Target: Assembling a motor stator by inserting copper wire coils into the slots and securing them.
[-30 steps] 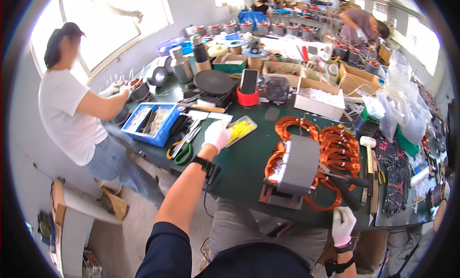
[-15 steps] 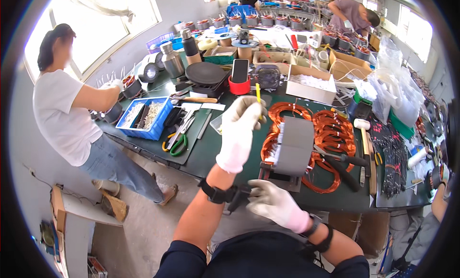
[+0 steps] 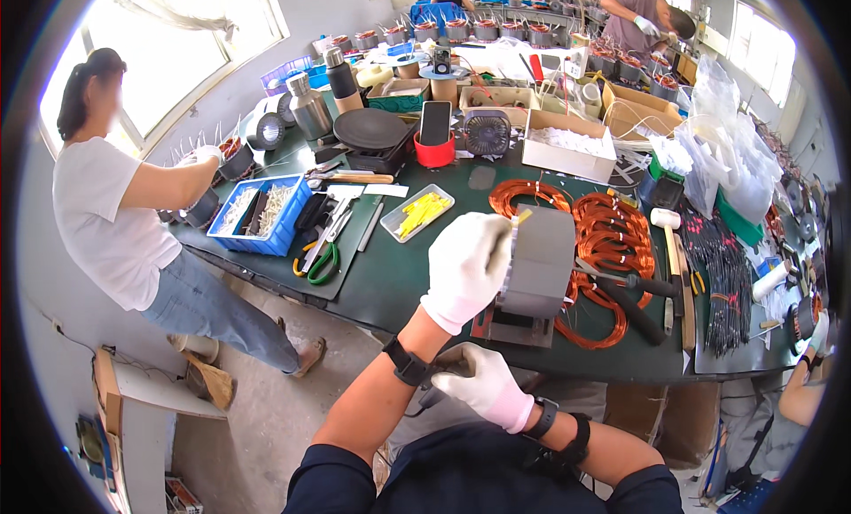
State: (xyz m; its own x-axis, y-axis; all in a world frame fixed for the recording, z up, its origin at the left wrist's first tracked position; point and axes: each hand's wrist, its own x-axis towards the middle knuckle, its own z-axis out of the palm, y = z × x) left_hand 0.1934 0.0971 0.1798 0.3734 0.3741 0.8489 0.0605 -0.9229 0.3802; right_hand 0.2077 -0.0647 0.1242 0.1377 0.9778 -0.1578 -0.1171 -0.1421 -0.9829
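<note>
White cotton gloves with pink cuffs cover both hands, and the left hand (image 3: pixel 470 270) stands against the left side of a grey metal ring (image 3: pixel 542 264) on the green table (image 3: pixel 390 284). Its fingers are curled narrow and appear to pinch a yellow strip (image 3: pixel 524 216), whose tip shows just beyond them at the ring's far left edge; the fingertips themselves are hidden. The step in hand looks like bringing the strip to the ring's left end, where pale liners (image 3: pixel 508 270) stick out. The next move seems to call for lining the strip up with a slot and pushing it rightward, though no slot is clear enough to confirm this. The ring lies on its side on a dark metal stand (image 3: pixel 523 333), its long axis running roughly left to right and its lined end facing left. The strip's visible end tilts up and to the right; the rest of its length is covered. The right hand (image 3: pixel 479 378) is at the near side, fingers bent close to the left wrist; whether it grips anything is impossible to tell. More yellow strips lie in a clear dish (image 3: pixel 395 214) farther left, and copper coils (image 3: pixel 612 235) rest right of the ring.
</note>
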